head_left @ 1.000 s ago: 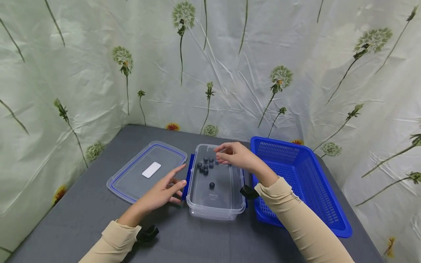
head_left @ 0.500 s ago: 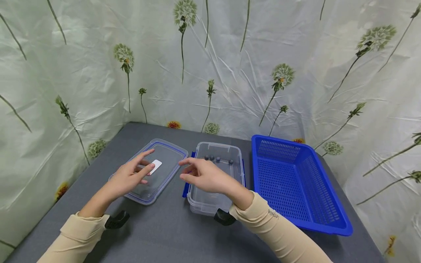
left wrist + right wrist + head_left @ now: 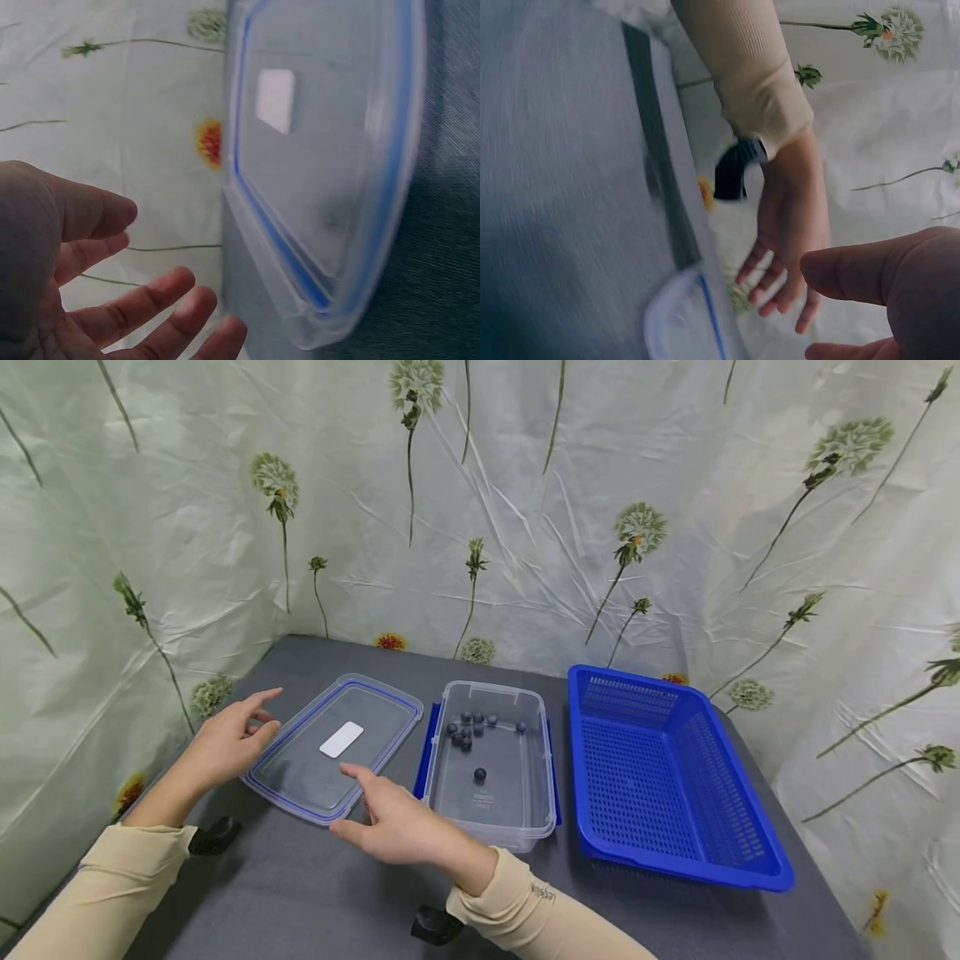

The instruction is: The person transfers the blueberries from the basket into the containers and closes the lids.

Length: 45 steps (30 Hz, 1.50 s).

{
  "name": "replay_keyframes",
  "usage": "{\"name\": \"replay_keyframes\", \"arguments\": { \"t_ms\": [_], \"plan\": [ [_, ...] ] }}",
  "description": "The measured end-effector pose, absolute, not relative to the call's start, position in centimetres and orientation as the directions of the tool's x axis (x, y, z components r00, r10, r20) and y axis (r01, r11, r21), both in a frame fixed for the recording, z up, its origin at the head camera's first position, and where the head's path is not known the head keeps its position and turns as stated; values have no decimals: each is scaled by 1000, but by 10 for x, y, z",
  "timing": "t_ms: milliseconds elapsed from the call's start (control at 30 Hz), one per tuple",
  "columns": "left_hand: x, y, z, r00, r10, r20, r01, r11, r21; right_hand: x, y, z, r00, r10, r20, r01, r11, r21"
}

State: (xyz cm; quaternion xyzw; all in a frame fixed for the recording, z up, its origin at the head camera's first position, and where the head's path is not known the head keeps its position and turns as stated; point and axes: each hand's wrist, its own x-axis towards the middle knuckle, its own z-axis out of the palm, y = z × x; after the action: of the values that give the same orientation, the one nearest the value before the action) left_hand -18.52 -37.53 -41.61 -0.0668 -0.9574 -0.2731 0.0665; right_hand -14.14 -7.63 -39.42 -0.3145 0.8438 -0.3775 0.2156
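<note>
A clear lid [image 3: 300, 785] with a blue seal and a white label [image 3: 342, 739] lies flat on the table. My left hand [image 3: 225, 743] hovers at the lid's left edge, fingers spread and holding nothing. Over the lid's near right corner is my right hand [image 3: 405, 818], thumb and index finger apart with nothing between them. To the right of the lid stands a clear plastic container [image 3: 510, 793] with blue side clips. Several blueberries [image 3: 467, 732] lie on its floor, most of them grouped toward the far end. In the left wrist view the lid [image 3: 322, 165] sits beyond my fingertips.
A blue perforated basket [image 3: 637, 793] stands on the right of the grey table [image 3: 337, 902], close to the container. A curtain printed with dandelions [image 3: 525, 527] hangs behind the table and along both sides.
Both hands have moved left. The left hand went from beside the container to the lid's far left edge; the right hand went from above the container to the lid's near corner.
</note>
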Motion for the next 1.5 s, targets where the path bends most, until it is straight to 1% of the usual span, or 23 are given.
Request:
{"name": "replay_keyframes", "arguments": {
  "t_ms": [67, 200, 400, 567, 700, 867, 1133, 1233, 1367, 1500],
  "plan": [
    [-188, -379, -420, -984, 87, 159, 155, 853, 498, -138, -84, -403, -722, -677, -144, -338, 526, -780],
    [-192, -385, -429, -988, 85, 132, 138, 867, 479, -133, -96, -418, -776, -611, -157, -302, 578, -758],
    [-200, -396, -440, -987, 89, 138, 142, 882, 449, -137, -109, -430, -854, -507, -118, -244, 591, -769],
    [-206, -405, -444, -988, 104, 114, 146, 874, 464, -143, -112, -434, -889, -447, -97, -211, 589, -780],
    [-210, -407, -446, -990, 114, 85, 141, 871, 471, -148, -113, -440, -910, -399, -107, -156, 572, -806],
    [-210, -408, -448, -991, 123, 53, 133, 868, 478, -153, -115, -449, -931, -351, -99, -105, 518, -849],
    [-209, -411, -453, -987, 144, 76, 163, 854, 495, -155, -116, -456, -950, -302, -74, -52, 389, -920],
    [-208, -412, -454, -989, 131, 62, 144, 849, 509, -156, -119, -455, -955, -287, -71, -36, 350, -936],
    [-206, -412, -454, -993, 120, 7, 104, 831, 546, -156, -122, -454, -959, -275, -65, -34, 341, -940],
    [-205, -411, -451, -995, 100, -15, 74, 825, 560, -156, -119, -453, -957, -286, -49, -54, 341, -939]
  ]
}}
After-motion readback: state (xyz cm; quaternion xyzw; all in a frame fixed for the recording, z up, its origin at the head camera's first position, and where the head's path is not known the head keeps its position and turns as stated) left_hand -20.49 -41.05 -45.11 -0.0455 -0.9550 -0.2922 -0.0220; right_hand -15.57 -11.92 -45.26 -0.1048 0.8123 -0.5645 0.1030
